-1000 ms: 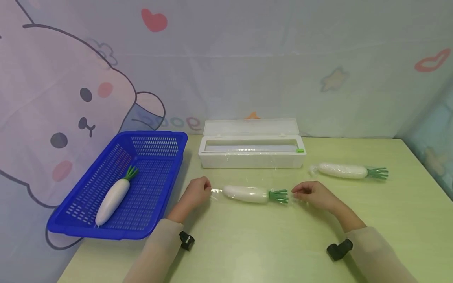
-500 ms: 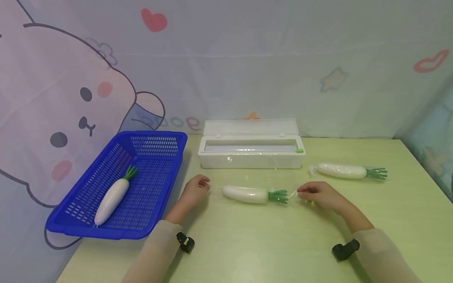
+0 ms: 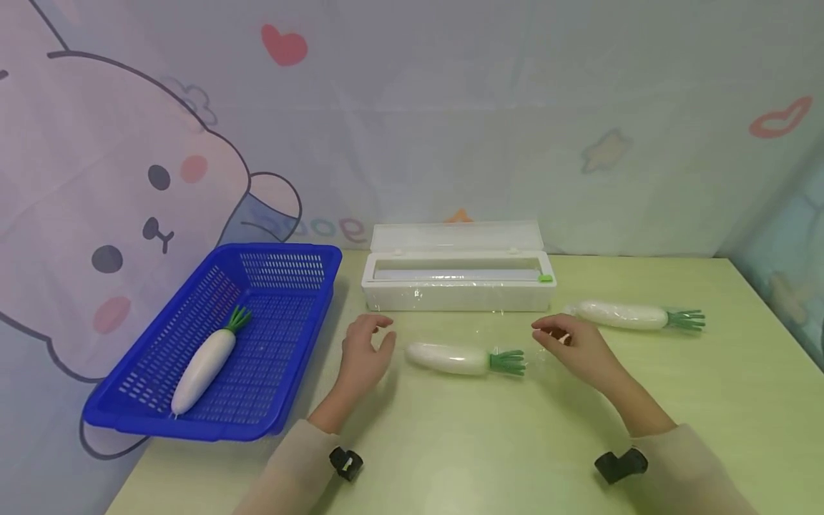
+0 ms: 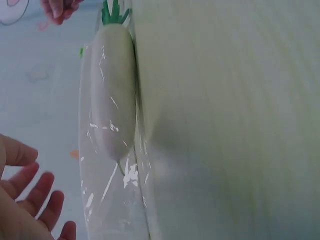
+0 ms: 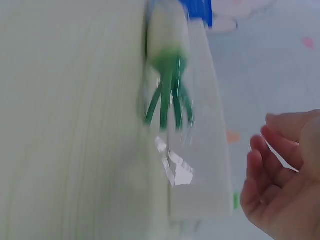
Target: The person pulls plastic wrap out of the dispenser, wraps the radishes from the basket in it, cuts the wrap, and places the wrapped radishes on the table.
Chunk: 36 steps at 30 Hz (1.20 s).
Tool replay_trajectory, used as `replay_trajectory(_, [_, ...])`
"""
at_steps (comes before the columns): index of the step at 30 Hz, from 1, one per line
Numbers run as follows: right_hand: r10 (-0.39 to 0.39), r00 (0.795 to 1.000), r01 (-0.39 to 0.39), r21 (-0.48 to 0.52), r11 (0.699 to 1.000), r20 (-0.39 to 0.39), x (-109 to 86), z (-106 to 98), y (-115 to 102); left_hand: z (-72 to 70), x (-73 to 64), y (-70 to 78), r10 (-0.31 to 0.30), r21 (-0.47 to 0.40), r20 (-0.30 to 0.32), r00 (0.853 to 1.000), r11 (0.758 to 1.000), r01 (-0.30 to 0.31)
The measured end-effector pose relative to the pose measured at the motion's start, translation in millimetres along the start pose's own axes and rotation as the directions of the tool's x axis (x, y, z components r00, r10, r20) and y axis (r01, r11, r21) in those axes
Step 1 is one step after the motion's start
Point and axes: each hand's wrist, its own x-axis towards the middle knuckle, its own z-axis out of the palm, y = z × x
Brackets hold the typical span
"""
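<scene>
A white radish (image 3: 447, 358) with green stalks lies on the table under clear cling film (image 4: 131, 176), which extends past both ends. My left hand (image 3: 364, 357) hovers just left of its root end, fingers apart and loosely bent, holding nothing. Beyond the stalks, on the right, is my right hand (image 3: 576, 348). In the right wrist view its fingers are loosely curled, with nothing seen between them. Behind the radish stands a white cling film dispenser (image 3: 458, 296), its lid raised and a green slider (image 3: 546, 279) at its right end.
A blue plastic basket (image 3: 273, 418) on the left holds an unwrapped white radish (image 3: 204, 370). Another radish (image 3: 621, 315), wrapped in film, lies at the back right of the table (image 3: 450, 458). A printed cloth (image 3: 412, 143) hangs behind the table.
My left hand has let go of the film end, and its fingers have spread. The right hand drew outward with the film, then released it and moved back slightly left. The radish has stayed in place.
</scene>
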Motion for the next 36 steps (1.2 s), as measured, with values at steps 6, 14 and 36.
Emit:
replay_trajectory(6, [-0.404, 0.914, 0.391, -0.178, 0.903, -0.043, -4.2, 41.3, -35.3, 11.1, -18.6, 18.0, 0.312, 0.175, 0.234, 0.921, 0.918, -0.355])
replay_trajectory(14, [-0.478, 0.877, 0.460, -0.372, 0.806, 0.049, -0.9, 72.9, -42.0, 16.7, -22.1, 18.2, 0.275, 0.366, 0.361, 0.891, 0.837, -0.407])
replay_trajectory(36, [-0.167, 0.964, 0.227, -0.313, 0.922, 0.206, 38.3, 70.5, -22.4, 30.1, 20.9, 24.7, -0.096, 0.521, 0.520, 0.849, 0.823, -0.226])
